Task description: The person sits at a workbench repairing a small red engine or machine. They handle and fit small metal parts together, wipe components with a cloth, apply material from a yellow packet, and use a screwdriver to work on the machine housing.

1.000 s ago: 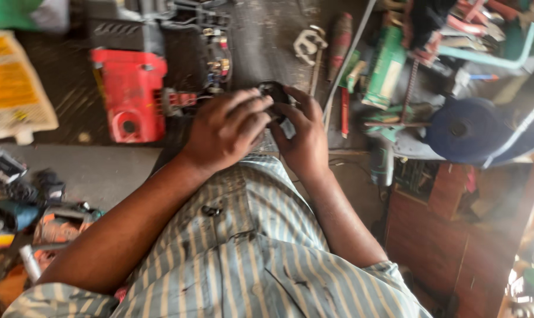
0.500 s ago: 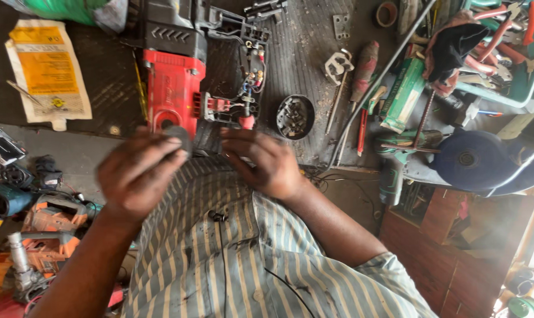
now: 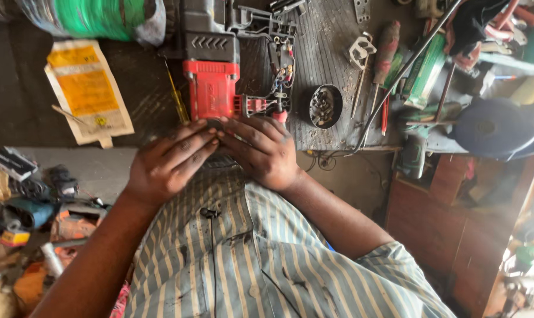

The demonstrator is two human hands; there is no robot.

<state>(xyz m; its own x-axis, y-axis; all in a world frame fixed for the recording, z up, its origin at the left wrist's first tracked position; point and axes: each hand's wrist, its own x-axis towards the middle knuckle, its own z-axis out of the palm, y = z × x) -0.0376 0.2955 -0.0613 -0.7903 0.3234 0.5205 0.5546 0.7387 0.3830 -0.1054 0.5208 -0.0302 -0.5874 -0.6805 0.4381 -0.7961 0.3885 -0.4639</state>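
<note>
A red and grey power tool (image 3: 211, 70) lies on the dark workbench (image 3: 331, 41), its casing open with wires and small parts (image 3: 278, 70) showing on its right side. My left hand (image 3: 172, 162) and my right hand (image 3: 261, 150) meet at the bench's near edge, just below the tool's red end. Their fingertips close together on a small dark part (image 3: 215, 124), which is mostly hidden by the fingers. My striped shirt (image 3: 243, 259) fills the lower middle of the view.
A round tin of screws (image 3: 326, 106) sits right of the hands, with screwdrivers (image 3: 384, 56) beyond it. A yellow packet (image 3: 87, 91), a green roll (image 3: 102, 17) and a thin yellow screwdriver (image 3: 175, 97) lie left. Clutter (image 3: 31, 206) covers the floor at left; a wooden cabinet (image 3: 455, 206) stands right.
My hands were spread apart half a second ago with a dark round part between them; now they have come together, fingertips touching. The view has shifted, so the bench appears lower.
</note>
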